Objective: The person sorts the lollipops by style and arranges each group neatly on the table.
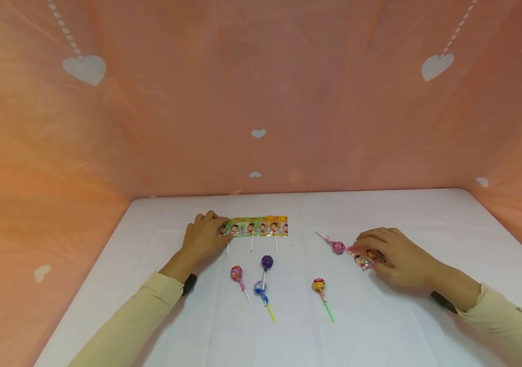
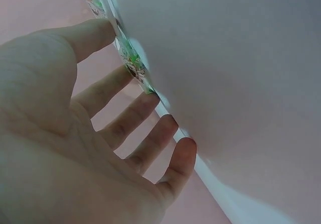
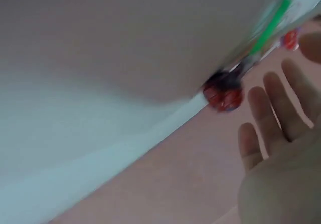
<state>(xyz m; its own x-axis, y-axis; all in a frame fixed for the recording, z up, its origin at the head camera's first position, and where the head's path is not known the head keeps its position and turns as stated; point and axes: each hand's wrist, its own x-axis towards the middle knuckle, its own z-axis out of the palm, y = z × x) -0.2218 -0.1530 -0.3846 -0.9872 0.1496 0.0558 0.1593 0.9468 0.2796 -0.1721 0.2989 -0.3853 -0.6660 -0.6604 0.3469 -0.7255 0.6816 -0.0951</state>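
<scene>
In the head view my left hand holds the left end of a green and yellow strip of wrapped lollipops across its width, thumb near the lower edge. White sticks hang from the strip. Seen from the left wrist, the thumb and index fingertips meet the strip, while the other fingers spread. My right hand rests over a pink and clear printed packet, partly hidden beneath it. A pink lollipop lies just left of that packet. The right wrist view shows this hand's fingers extended and apart.
Nearer the front lie a red-pink lollipop, a purple lollipop, a blue lollipop with a yellow stick, and a yellow-red lollipop with a green stick. Orange cloth with white hearts surrounds the white table.
</scene>
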